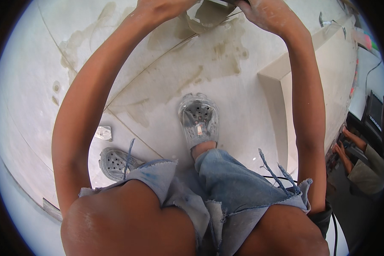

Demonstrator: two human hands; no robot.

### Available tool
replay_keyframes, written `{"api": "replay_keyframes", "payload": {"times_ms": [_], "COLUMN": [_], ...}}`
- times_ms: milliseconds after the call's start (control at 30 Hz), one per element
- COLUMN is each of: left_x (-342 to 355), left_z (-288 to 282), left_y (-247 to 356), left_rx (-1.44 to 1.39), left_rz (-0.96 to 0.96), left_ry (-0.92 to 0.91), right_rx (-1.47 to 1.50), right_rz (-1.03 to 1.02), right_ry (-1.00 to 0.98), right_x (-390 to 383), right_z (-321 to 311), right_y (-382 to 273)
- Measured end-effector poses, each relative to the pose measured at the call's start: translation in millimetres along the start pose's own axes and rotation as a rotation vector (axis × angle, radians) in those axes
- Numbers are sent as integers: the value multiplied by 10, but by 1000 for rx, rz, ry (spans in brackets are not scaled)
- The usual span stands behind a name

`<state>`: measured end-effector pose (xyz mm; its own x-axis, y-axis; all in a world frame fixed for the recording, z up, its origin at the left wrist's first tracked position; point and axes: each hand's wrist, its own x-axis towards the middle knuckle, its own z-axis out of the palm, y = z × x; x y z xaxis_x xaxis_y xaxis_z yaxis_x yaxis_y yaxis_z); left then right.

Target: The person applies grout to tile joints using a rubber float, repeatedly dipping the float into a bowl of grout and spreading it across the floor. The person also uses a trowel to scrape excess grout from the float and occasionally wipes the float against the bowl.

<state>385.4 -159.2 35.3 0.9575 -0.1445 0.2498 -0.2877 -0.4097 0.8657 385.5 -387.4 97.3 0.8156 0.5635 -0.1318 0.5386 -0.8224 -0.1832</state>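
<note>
At the upper edge my two arms reach forward, and both hands are partly cut off there. My right hand [271, 16] has its thumb bent against a dark edge, gripping something I cannot make out. My left hand [168, 5] is beside it on the left, its fingers beyond the picture. Between the hands lies a grey-brown wet-looking patch or piece [209, 13], too cropped to name. Under them spreads a pale tiled floor [153, 89] with thin joints and damp grey-brown smears.
My grey clogs [199, 117] stand on the tiles, with a small whitish chunk [103, 133] near the left one. A beige raised slab [313, 55] runs along the right, a hammer [324, 20] at its far end. Another person's hands [343, 155] show at the right rim.
</note>
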Motion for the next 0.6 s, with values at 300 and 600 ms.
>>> {"api": "replay_keyframes", "payload": {"times_ms": [300, 600], "left_x": [41, 10], "left_z": [21, 4], "left_y": [40, 108], "left_rx": [26, 38], "left_rz": [46, 51], "left_ry": [-23, -23], "right_rx": [-5, 12], "right_rz": [25, 76], "right_ry": [-6, -37], "right_x": [-76, -97], "right_z": [62, 88], "right_y": [17, -41]}}
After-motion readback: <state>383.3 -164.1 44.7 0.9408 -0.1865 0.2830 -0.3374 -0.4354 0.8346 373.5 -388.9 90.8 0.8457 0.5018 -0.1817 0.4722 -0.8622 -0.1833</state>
